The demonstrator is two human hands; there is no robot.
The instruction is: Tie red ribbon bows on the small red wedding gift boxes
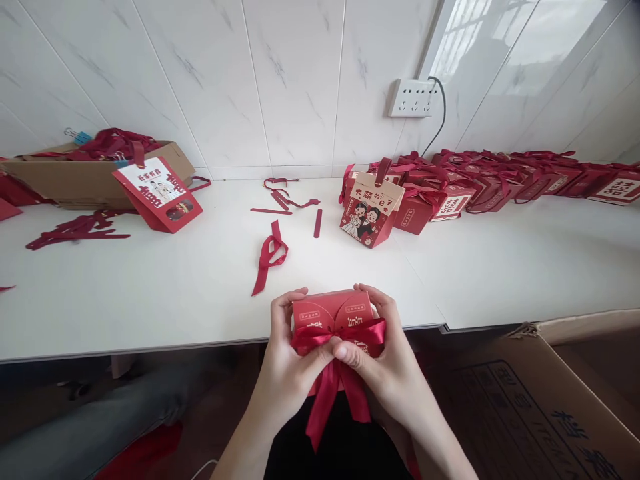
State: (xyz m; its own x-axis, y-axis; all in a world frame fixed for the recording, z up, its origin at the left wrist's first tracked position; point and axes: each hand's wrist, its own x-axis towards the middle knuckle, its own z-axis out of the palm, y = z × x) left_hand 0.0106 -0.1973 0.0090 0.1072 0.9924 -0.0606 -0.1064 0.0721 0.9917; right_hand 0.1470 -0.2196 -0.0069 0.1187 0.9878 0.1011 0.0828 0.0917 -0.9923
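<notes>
Head view. Your left hand [294,360] and right hand [386,360] grasp a red cardboard gift box [330,307] from opposite sides, thumbs meeting just below the centre of its shiny crimson satin bow [367,331]. Box is at the near edge of the white tabletop [210,280], in front of you; bow tails hang toward you. Beyond your left hand: a loose looped crimson ribbon [263,270]. Right of centre: an upright tan-and-red box with a cartoon couple [367,217], beside many ribbon-tied red boxes [493,193]. Lower right: a large brown cardboard carton [500,387].
</notes>
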